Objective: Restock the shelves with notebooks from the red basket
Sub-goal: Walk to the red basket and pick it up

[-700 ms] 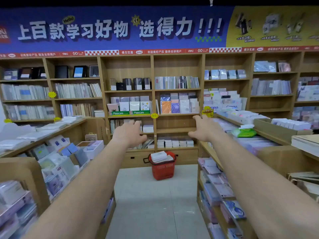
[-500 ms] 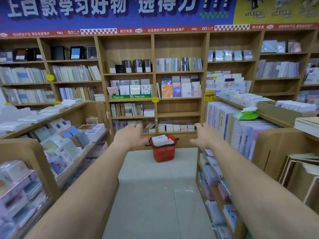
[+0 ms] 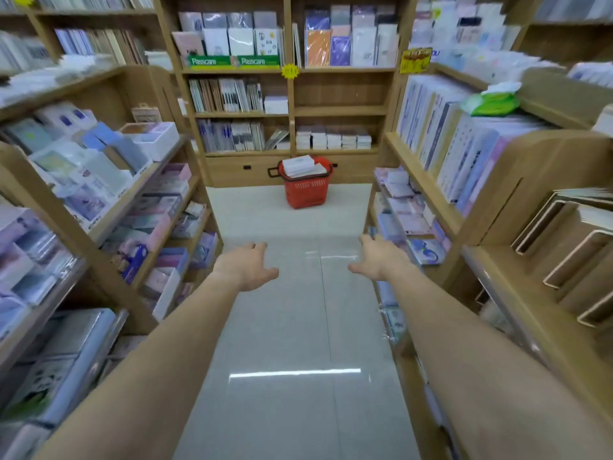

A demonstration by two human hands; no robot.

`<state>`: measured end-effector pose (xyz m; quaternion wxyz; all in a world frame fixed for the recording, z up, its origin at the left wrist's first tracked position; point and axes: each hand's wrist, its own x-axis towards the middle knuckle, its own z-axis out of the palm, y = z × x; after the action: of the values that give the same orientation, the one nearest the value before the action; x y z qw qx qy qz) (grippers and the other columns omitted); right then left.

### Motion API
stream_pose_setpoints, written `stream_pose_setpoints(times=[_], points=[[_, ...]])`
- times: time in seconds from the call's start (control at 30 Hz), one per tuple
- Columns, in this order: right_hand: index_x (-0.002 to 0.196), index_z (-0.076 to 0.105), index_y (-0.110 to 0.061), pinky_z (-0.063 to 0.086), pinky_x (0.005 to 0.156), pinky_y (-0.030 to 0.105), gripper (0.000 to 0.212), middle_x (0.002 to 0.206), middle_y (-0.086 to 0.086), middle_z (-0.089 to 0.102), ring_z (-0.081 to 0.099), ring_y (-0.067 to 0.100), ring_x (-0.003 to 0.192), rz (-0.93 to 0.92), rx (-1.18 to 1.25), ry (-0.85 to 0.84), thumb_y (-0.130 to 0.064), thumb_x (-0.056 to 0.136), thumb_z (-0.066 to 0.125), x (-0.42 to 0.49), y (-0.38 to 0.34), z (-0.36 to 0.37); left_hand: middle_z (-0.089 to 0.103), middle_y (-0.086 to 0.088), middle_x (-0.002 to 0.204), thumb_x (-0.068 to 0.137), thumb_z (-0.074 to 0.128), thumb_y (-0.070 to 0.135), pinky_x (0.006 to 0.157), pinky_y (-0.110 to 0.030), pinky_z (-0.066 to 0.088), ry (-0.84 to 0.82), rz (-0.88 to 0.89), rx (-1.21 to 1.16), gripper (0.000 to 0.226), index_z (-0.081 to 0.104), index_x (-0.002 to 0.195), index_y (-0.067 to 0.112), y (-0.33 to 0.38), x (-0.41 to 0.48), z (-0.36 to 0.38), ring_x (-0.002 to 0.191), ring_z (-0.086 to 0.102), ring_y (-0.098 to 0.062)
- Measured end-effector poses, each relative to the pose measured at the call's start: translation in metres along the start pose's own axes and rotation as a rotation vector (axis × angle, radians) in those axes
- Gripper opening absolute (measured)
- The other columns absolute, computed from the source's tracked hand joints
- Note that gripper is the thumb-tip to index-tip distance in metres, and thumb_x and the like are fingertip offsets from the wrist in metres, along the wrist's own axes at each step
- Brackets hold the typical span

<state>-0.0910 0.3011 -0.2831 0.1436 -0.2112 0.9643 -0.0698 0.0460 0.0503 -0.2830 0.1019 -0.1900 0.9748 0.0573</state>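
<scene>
Nearest to us, our two bare forearms stretch forward and down over the pale tiled floor (image 3: 292,327) of a narrow aisle. Our left hand (image 3: 247,265) hangs palm down with fingers loosely spread and thumb out, holding nothing; our right hand (image 3: 376,260) mirrors it, fingers splayed wide and empty, just beside the lower edge of the right-hand rack. Neither hand touches anything. On our left, a wooden display rack (image 3: 109,227) slopes away in tiers filled with wrapped stationery in pale blue, pink and purple; much of it is blurred. On our right, another wooden rack (image 3: 431,207) carries upright notebooks with patterned covers, and a green packet (image 3: 496,102) lies on top of it. Closer on that side, tan-edged binders (image 3: 570,247) lean in a row. Farther on, at the end of the aisle, the red basket (image 3: 306,189) stands on the floor, well apart from both hands, its black handle folded down to the left. White notebooks (image 3: 303,166) are piled inside it, rising above the rim. Just behind the basket stands the wall shelving (image 3: 290,111); its lowest right bay holds short stacks of white pads (image 3: 333,140), the bay above that looks bare, and the upper bays show covers facing outward, with green signs (image 3: 234,61) reading Passcare.
</scene>
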Motion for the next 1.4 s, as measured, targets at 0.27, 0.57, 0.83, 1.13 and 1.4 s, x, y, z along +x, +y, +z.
stream_pose_setpoints(times=[0.27,0.57,0.83,1.13,1.4], points=[[0.153,0.032,-0.017,0.043,0.106,0.046,0.086,0.155,0.017,0.035,0.047,0.037,0.134,0.004,-0.027,-0.118,-0.059,0.085,0.063,0.013,0.035,0.042,0.042,-0.011,0.151,0.091,0.051,0.06,0.106,-0.049,0.043,-0.11,-0.035,-0.034,0.078,0.03,0.154,0.018,0.022,0.007,0.054,0.136,0.044,-0.032],[0.149,0.037,-0.017,0.043,0.106,0.048,0.082,0.153,0.013,0.038,0.046,0.034,0.135,-0.043,-0.034,-0.176,-0.059,0.084,0.062,0.089,0.036,0.046,0.042,-0.011,0.152,0.092,0.051,0.058,0.105,-0.049,0.043,-0.13,-0.071,-0.054,0.077,0.032,0.153,0.016,0.021,0.065,0.059,0.136,0.044,-0.032],[0.152,0.035,-0.019,0.044,0.105,0.049,0.081,0.151,0.012,0.039,0.046,0.034,0.133,-0.042,-0.088,-0.232,-0.06,0.086,0.06,0.246,0.012,0.041,0.037,-0.01,0.155,0.093,0.05,0.059,0.106,-0.047,0.043,-0.165,-0.054,-0.08,0.078,0.03,0.154,0.016,-0.018,0.228,0.053,0.138,0.042,-0.032],[0.15,0.04,-0.019,0.045,0.103,0.048,0.074,0.149,0.013,0.042,0.046,0.034,0.132,-0.045,-0.17,-0.233,-0.06,0.09,0.055,0.428,-0.027,-0.006,0.041,-0.009,0.149,0.092,0.048,0.061,0.1,-0.048,0.046,-0.212,0.021,-0.01,0.074,0.035,0.151,0.018,-0.061,0.43,0.004,0.133,0.045,-0.032],[0.146,0.044,-0.02,0.047,0.097,0.047,0.069,0.144,0.011,0.044,0.049,0.033,0.128,-0.046,-0.18,-0.263,-0.06,0.09,0.054,0.612,-0.004,-0.023,0.043,-0.012,0.146,0.094,0.05,0.057,0.1,-0.046,0.045,-0.266,0.015,0.061,0.069,0.038,0.148,0.015,-0.052,0.612,-0.009,0.132,0.045,-0.033]])
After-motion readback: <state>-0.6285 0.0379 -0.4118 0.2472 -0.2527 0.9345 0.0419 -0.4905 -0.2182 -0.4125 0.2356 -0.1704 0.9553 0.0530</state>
